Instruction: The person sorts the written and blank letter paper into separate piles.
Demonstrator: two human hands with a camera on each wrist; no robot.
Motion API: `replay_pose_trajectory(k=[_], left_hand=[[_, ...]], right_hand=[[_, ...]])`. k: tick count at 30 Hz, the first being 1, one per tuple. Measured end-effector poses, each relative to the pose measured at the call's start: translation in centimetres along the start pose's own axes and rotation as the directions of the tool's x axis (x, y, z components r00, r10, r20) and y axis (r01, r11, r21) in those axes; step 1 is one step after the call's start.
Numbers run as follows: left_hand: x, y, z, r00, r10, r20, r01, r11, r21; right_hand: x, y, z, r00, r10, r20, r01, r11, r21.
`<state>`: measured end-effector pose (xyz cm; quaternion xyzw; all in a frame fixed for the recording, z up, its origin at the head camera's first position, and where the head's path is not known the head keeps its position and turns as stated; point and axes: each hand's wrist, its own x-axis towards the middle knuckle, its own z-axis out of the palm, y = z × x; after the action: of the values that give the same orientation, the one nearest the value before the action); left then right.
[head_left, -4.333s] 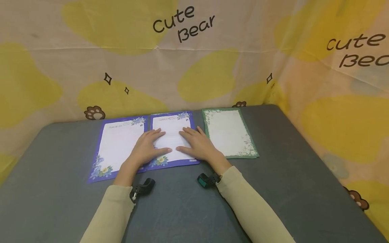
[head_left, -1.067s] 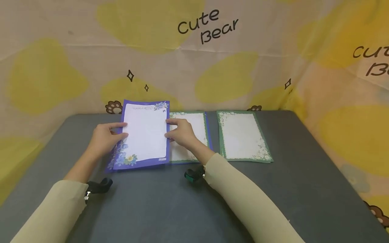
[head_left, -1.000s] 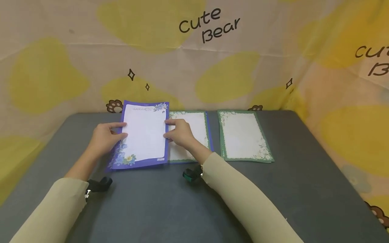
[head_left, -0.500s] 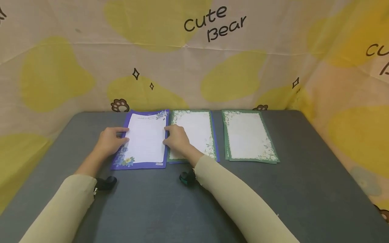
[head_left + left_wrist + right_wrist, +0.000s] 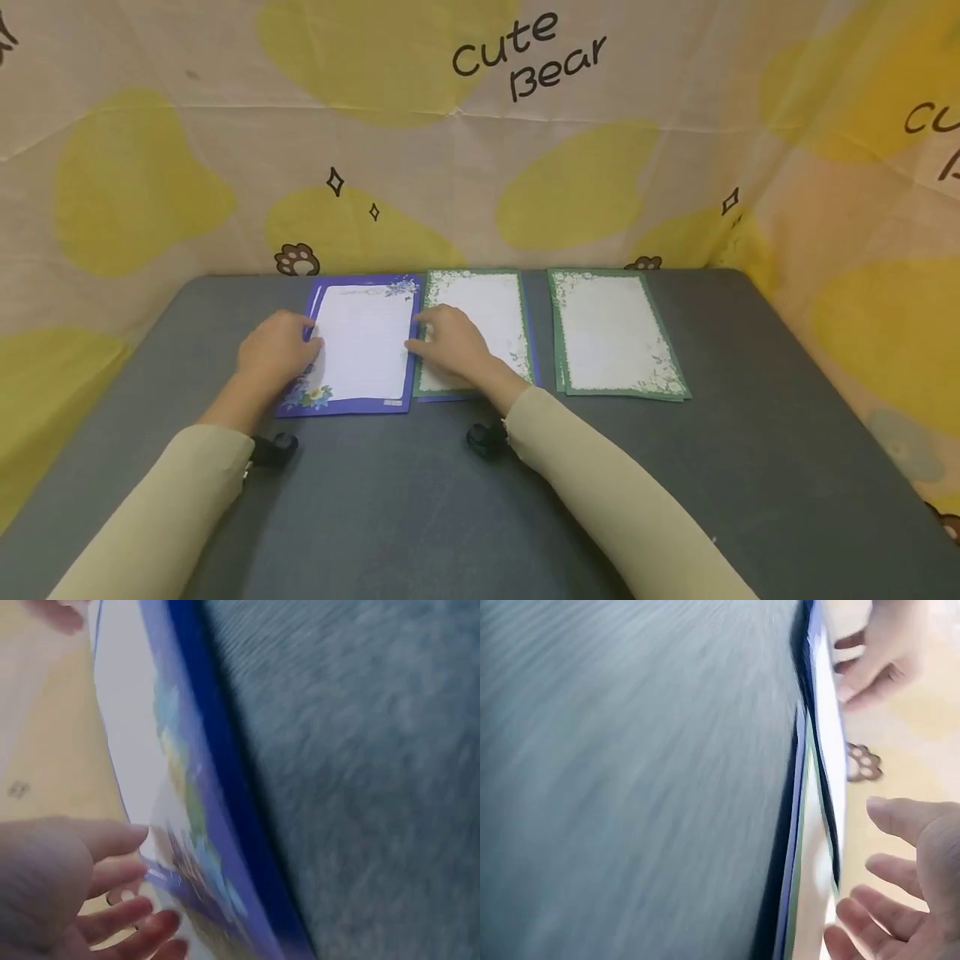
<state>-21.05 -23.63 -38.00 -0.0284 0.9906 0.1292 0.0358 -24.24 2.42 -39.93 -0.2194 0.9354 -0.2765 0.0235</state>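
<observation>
A purple-bordered sheet of floral stationery paper (image 5: 363,346) lies at the left of the row, over another purple edge on its left side. My left hand (image 5: 273,348) is at its left edge, thumb over the margin; in the left wrist view the fingers are loosely spread beside the paper. At the right edge is my right hand (image 5: 453,340), above a green-bordered sheet (image 5: 480,287) that it partly covers. The right wrist view shows these fingers (image 5: 889,870) parted, pinching nothing. A purple edge shows from under the green sheet.
Further right lies a small stack of green-bordered sheets (image 5: 611,333), slightly offset from one another. All the paper is on a dark grey table (image 5: 390,508). A printed cloth (image 5: 420,183) hangs behind the table and along its right side.
The purple sheet, held raised between both hands about a second ago, has come down flat at the left. My fingers have loosened from its edges. Earlier, both hands rested on the middle sheet.
</observation>
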Motion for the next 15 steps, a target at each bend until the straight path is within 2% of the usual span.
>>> replay_pose_trajectory(k=[4,9,15], left_hand=[[0.0,2.6,0.3,0.997,0.073,-0.040,-0.072,0.997,0.008],[0.3,6.2,0.8,0.983,0.182,-0.041,-0.185,0.979,-0.084],[1.2,9.7,2.1,0.965,0.260,-0.012,-0.256,0.940,-0.223]], right_hand=[[-1.2,2.8,-1.4,0.999,-0.020,-0.030,0.022,0.998,0.055],[-2.6,5.0,-3.4,1.000,-0.008,-0.021,0.010,0.993,0.116],[-3.7,6.8,-5.2,1.000,0.002,0.003,-0.003,0.990,0.143]])
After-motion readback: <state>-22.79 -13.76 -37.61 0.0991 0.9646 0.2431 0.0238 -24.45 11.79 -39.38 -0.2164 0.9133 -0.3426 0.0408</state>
